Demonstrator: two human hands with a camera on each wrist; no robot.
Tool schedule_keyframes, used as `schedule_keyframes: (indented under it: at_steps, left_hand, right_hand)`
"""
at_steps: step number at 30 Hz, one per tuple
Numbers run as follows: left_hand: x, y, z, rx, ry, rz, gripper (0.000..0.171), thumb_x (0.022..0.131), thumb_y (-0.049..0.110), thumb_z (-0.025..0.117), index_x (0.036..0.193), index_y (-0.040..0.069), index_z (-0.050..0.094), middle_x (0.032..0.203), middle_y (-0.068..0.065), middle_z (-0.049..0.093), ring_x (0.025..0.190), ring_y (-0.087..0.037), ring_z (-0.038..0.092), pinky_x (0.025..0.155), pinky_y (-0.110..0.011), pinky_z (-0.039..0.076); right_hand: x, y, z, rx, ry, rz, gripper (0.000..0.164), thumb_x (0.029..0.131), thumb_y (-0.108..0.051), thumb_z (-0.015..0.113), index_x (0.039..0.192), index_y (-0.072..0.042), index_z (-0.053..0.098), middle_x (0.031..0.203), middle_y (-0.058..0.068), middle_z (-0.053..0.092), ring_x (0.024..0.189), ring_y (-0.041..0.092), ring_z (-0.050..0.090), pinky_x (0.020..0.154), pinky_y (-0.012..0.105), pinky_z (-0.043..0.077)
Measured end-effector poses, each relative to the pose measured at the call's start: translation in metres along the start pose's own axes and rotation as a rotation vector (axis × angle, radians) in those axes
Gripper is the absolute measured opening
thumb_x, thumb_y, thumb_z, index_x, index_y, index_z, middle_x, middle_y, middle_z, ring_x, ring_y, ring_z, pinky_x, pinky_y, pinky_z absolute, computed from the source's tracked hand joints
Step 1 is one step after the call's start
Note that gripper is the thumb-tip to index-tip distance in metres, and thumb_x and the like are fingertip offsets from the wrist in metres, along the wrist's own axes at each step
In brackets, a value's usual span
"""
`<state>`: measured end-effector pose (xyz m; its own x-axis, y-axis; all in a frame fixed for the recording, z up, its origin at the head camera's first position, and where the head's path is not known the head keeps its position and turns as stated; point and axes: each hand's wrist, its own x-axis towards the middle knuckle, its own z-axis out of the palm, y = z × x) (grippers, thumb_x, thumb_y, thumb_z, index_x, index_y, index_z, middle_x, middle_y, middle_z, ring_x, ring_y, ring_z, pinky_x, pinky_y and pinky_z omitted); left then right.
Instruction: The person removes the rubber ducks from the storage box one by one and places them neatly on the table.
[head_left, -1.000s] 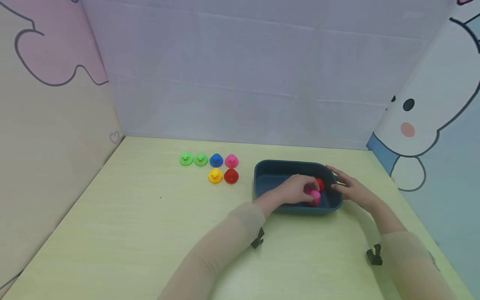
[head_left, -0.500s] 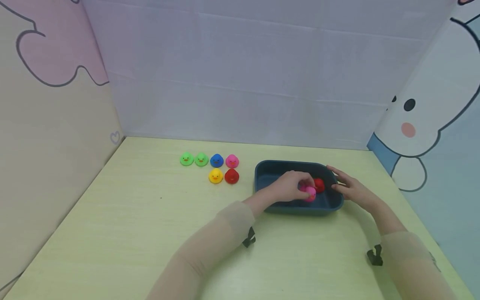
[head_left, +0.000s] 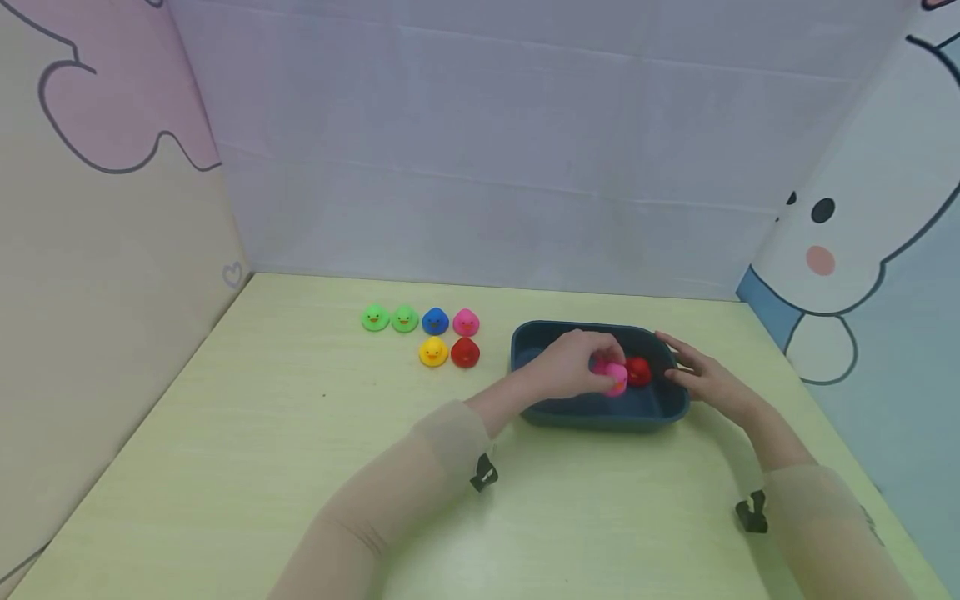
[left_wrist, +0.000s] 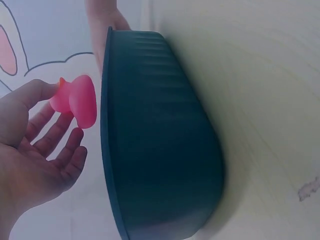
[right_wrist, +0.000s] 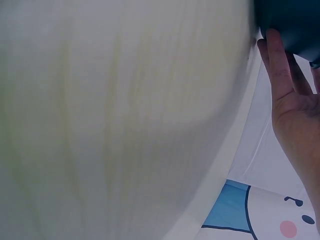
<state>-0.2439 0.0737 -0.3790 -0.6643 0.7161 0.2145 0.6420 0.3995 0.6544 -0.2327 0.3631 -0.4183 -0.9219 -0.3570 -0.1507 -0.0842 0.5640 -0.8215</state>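
My left hand (head_left: 573,364) pinches a pink rubber duck (head_left: 616,379) between thumb and fingers. In the left wrist view the pink duck (left_wrist: 82,101) is raised clear of the rim of a dark blue-green plastic basin (left_wrist: 160,135). A red rubber duck (head_left: 638,372) lies inside the basin (head_left: 592,421), just right of the held one. At the basin's right end rests my right hand (head_left: 708,382), its fingers fairly straight. The right wrist view shows the right hand's fingers (right_wrist: 280,70) against the basin's outer wall.
Left of the basin, a back row holds two green ducks (head_left: 390,318), a blue duck (head_left: 435,321) and a pink duck (head_left: 466,322). In front sit a yellow duck (head_left: 433,352) and a red duck (head_left: 465,352). Cloth-covered walls (head_left: 487,167) enclose the table.
My left hand has lifted the pink duck and moved left with it, away from the red duck, which now shows more fully. The right hand has stayed at the basin's end.
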Motion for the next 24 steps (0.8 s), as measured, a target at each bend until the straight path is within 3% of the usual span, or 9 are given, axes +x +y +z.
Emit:
schedule_keyframes:
  at_steps: [11, 24]
  left_hand:
    - [-0.017, 0.011, -0.026, -0.045, 0.007, -0.001, 0.024, 0.083, 0.025, 0.072, 0.103, 0.021, 0.061, 0.096, 0.013, 0.06, 0.09, -0.003, 0.053, 0.076, -0.014, 0.046]
    - [-0.041, 0.015, -0.063, -0.038, 0.039, 0.004, 0.032, 0.081, 0.023, 0.074, 0.11, 0.018, 0.06, 0.102, 0.009, 0.061, 0.097, -0.005, 0.053, 0.08, -0.016, 0.047]
  right_hand:
    - [0.001, 0.003, 0.001, 0.004, 0.006, -0.007, 0.064, 0.1, -0.023, 0.047, 0.153, -0.02, 0.011, 0.153, 0.028, 0.013, 0.13, 0.051, 0.031, 0.087, 0.052, 0.05]
    - [0.001, 0.004, 0.0, -0.01, 0.001, -0.007, 0.064, 0.1, -0.024, 0.047, 0.153, -0.02, 0.01, 0.154, 0.026, 0.01, 0.131, 0.053, 0.028, 0.086, 0.057, 0.048]
